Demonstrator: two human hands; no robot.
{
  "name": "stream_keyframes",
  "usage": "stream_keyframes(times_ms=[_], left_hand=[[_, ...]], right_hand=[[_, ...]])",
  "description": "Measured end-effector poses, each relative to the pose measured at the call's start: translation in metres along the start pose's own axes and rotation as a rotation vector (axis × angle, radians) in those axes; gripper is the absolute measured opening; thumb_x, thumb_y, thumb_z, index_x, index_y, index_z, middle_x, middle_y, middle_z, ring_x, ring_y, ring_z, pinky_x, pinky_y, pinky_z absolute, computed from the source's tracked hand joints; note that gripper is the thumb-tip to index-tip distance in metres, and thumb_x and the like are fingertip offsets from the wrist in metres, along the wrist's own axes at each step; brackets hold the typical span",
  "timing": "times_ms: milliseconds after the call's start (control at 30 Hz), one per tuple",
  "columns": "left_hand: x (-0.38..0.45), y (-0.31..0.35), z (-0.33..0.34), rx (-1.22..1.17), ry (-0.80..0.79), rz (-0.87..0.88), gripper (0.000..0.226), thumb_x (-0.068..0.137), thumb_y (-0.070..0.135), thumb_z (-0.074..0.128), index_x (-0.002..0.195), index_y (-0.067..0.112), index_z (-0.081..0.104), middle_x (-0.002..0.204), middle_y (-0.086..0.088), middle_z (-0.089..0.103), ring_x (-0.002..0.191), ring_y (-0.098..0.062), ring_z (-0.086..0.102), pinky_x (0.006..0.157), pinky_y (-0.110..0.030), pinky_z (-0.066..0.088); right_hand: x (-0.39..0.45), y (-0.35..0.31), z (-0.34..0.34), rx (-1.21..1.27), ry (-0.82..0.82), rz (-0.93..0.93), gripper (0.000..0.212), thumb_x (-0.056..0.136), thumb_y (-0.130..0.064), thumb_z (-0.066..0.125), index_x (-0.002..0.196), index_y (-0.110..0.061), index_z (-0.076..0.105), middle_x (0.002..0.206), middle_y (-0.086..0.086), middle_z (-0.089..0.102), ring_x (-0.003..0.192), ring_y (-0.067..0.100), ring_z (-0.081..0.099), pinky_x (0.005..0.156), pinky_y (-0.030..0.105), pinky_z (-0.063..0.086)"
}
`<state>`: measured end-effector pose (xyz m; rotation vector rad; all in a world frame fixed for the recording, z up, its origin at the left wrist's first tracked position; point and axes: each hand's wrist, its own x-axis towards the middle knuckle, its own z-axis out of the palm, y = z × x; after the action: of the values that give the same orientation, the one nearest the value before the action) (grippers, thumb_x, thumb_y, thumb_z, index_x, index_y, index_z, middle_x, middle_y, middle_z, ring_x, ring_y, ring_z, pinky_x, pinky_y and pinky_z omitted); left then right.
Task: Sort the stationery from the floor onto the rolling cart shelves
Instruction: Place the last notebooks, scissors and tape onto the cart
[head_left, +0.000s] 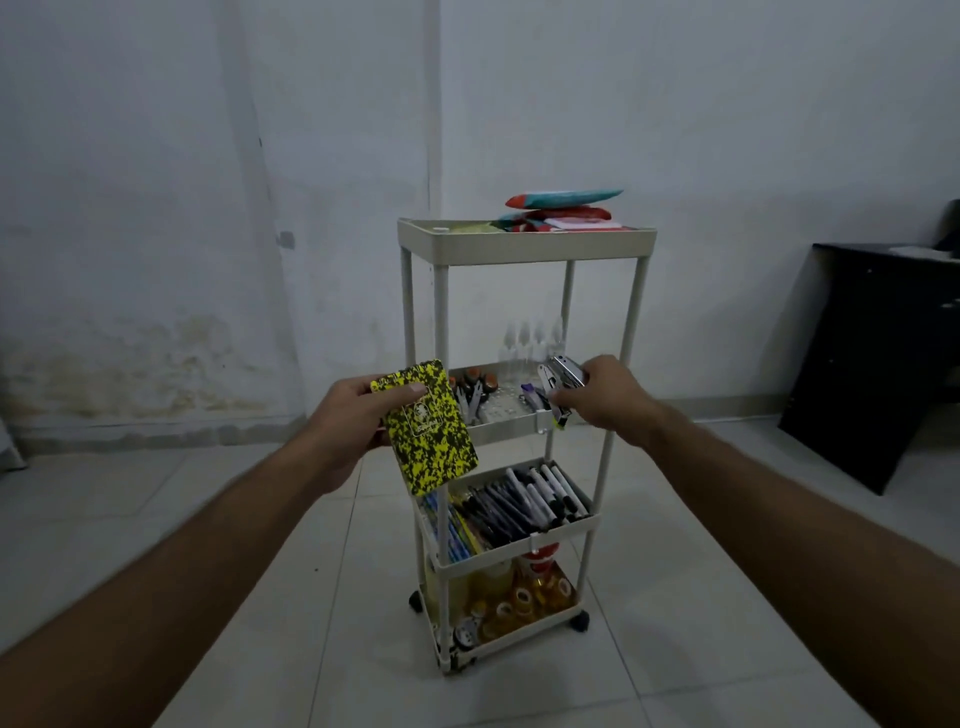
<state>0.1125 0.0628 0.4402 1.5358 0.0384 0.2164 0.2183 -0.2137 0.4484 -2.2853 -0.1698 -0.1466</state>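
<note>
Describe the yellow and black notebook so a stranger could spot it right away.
Find the cream rolling cart by the white wall. In front of its second shelf, the left hand holds the notebook. Its speckled yellow-and-black cover is unlike anything nearby.

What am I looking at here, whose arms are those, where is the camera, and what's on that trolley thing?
There is no machine: a person wears one camera on the head, looking forward and down, so both arms reach into view. The left hand holds a yellow-and-black notebook. The right hand grips a metal stapler-like tool over the second shelf of a white rolling cart. Colourful pouches lie on top, pens and markers fill the third shelf, and tape rolls sit on the bottom.
</note>
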Motion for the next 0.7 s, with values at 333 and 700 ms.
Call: stream_keyframes(times_ms=[333,700], left_hand=[[0.052,-0.029,0.004,-0.147,-0.055,-0.035,0.045,0.075,0.022,0.076,0.111,-0.002,0.07,0.102,-0.013,0.075,0.09,-0.024,0.07,0.092,-0.042,0.051],[0.054,-0.035,0.007,-0.147,-0.042,-0.037,0.046,0.074,0.024,0.077,0.112,-0.001,0.07,0.104,-0.013,0.075,0.09,-0.023,0.07,0.091,-0.041,0.053]], right_hand=[[0.101,0.004,0.046,-0.332,-0.064,-0.128,0.036,0.076,-0.029,0.083,0.092,-0.002,0.065,0.086,0.014,0.07,0.075,0.027,0.069,0.068,0.042,0.06],[0.111,0.006,0.055,-0.414,-0.082,-0.164,0.042,0.096,-0.04,0.06,0.108,0.0,0.063,0.098,0.016,0.065,0.084,0.029,0.063,0.066,0.032,0.05]])
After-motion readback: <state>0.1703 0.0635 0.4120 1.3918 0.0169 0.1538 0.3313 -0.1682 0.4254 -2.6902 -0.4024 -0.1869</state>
